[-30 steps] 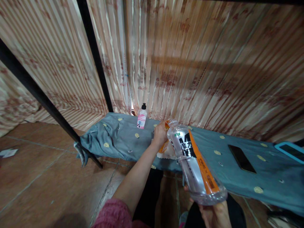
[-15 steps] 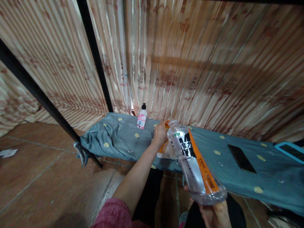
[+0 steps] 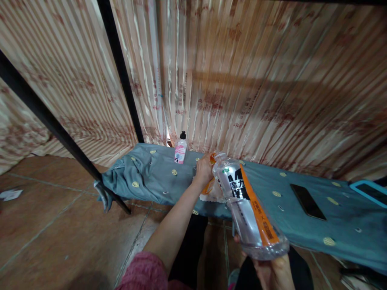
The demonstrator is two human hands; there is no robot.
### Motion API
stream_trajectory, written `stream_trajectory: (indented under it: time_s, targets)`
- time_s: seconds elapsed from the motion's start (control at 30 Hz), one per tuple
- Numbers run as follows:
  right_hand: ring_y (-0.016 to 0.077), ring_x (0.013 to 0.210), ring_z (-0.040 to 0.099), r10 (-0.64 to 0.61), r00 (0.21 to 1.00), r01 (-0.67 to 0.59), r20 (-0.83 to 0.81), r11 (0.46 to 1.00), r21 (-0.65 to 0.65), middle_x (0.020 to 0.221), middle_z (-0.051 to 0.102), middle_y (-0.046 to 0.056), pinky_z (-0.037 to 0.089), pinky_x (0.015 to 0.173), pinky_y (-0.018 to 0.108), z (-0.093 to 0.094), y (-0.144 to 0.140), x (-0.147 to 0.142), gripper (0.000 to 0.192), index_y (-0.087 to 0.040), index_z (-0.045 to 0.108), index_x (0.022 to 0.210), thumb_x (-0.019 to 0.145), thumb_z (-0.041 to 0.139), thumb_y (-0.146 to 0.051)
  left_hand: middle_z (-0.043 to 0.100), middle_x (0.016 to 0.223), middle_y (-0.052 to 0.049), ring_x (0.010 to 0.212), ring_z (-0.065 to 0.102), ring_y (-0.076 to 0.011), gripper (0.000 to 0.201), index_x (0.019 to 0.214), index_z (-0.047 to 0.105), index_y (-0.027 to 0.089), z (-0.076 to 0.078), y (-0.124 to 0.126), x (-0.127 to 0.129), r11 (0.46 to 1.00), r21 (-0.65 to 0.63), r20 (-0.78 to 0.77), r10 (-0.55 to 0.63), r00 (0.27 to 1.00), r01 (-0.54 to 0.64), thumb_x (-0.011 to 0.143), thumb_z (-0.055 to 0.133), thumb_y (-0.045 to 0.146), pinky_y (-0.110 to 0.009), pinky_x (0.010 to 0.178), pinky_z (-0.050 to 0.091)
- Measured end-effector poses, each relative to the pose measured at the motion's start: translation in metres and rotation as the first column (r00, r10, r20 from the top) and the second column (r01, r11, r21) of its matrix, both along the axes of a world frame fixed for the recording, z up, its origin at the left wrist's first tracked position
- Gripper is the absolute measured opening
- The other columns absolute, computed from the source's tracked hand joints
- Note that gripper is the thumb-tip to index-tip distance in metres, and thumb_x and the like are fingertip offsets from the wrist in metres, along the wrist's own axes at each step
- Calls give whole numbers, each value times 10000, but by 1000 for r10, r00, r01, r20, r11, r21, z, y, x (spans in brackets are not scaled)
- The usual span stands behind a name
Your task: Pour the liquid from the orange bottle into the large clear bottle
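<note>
Striped pink-and-cream satin curtains (image 3: pixel 242 80) filled the upper half of the frame, crossed at upper left by black metal frame bars (image 3: pixel 121 68). Brown tiled floor (image 3: pixel 54 225) spread across the lower left. A long low surface draped in a grey-blue cloth dotted with yellow spots (image 3: pixel 151 177) ran from centre to the right edge. Across the lower centre lay a large clear plastic bottle with an orange and black label (image 3: pixel 246 205), tilted, its neck toward the cloth. The right hand (image 3: pixel 273 272), at the bottom edge, gripped its base with fingers closed. The left hand (image 3: pixel 204 169), wrist in a pink knitted sleeve (image 3: pixel 145 272), was closed around the bottle's orange cap (image 3: pixel 213 157). A flat black phone (image 3: pixel 307 200) lay on the cloth at right, a blue-edged tablet (image 3: pixel 369 191) beyond it. A small white bottle with a pink label and black cap (image 3: pixel 180 149) stood upright near the curtains.
</note>
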State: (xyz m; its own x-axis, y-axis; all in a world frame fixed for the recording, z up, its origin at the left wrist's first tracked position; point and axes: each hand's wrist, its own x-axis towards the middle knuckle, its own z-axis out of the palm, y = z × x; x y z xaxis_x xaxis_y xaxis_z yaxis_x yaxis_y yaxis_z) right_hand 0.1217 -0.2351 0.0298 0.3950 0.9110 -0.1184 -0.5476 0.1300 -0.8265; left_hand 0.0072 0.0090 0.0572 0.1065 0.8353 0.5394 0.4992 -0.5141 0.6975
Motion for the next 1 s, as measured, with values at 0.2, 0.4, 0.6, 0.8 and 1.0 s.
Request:
stream_trajectory:
  time_s: [0.2,0.4,0.6,0.8,1.0]
  targets:
    - [228,652,725,-17,1000,17,-1,1000,24,900,767,28,565,574,298,-2,-1,0,640,-275,509,1256,682,756,-414,690,862,-66,808,634,-190,216,913,652,168,0,0,0,1000,-8,-1,-2,1000,2,835,527,326,-282,732,493]
    - [213,750,730,-16,1000,16,-6,999,-40,917,767,5,549,559,219,6,-1,-4,619,-289,527,1231,674,763,-420,691,895,-70,837,636,-198,210,919,649,168,0,-1,-1,1000,6,5,-2,1000,2,829,531,316,-291,755,497]
    - [217,742,729,-4,1000,4,8,1000,-24,965,760,-12,559,558,241,7,0,-4,594,-318,558,1192,650,779,-425,693,887,-69,844,635,-199,202,911,651,169,-1,-1,-2,1000,13,2,-13,1000,13,833,521,301,-291,757,495]
    - [213,707,727,-25,1000,25,5,1000,-18,908,767,16,544,548,246,3,-1,-2,509,-282,577,1153,691,755,-397,695,902,-67,837,637,-190,207,917,655,173,0,-1,-1,1000,1,15,-9,1000,9,834,528,314,-282,752,496]
    - [232,723,727,19,1000,-19,17,1000,-16,923,767,12,541,522,260,-2,-1,3,551,-309,580,1137,635,792,-386,696,895,-79,834,638,-197,220,913,656,161,3,-2,-1,1000,-20,3,-2,1000,2,832,536,327,-285,750,496]
